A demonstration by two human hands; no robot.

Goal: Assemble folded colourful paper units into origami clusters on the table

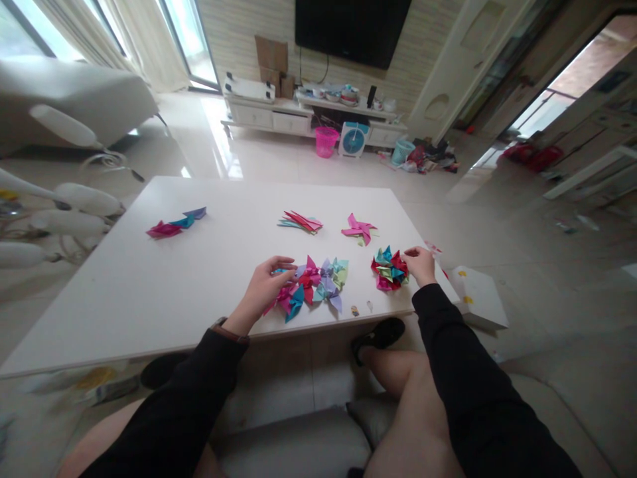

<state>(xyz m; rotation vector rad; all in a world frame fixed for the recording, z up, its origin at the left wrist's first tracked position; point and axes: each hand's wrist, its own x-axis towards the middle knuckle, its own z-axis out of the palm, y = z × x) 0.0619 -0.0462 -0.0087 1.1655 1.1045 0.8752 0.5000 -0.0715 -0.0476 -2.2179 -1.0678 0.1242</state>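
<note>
On the white table [199, 285], the left hand [266, 287], fingers curled over the pinwheel row [321, 282], could sweep it apart; the right hand [422, 264], fingertips bunched on the smaller pile [389, 269] by the edge, pinch unclear, might nudge it off.

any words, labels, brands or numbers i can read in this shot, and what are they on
None can be read.
cardboard boxes: any print too blurred.
white box beside the table: yellow marks, too small to read.
fan and television: no legible brand.
paper pinwheels by the left hand and right hand: plain, no writing.
</note>
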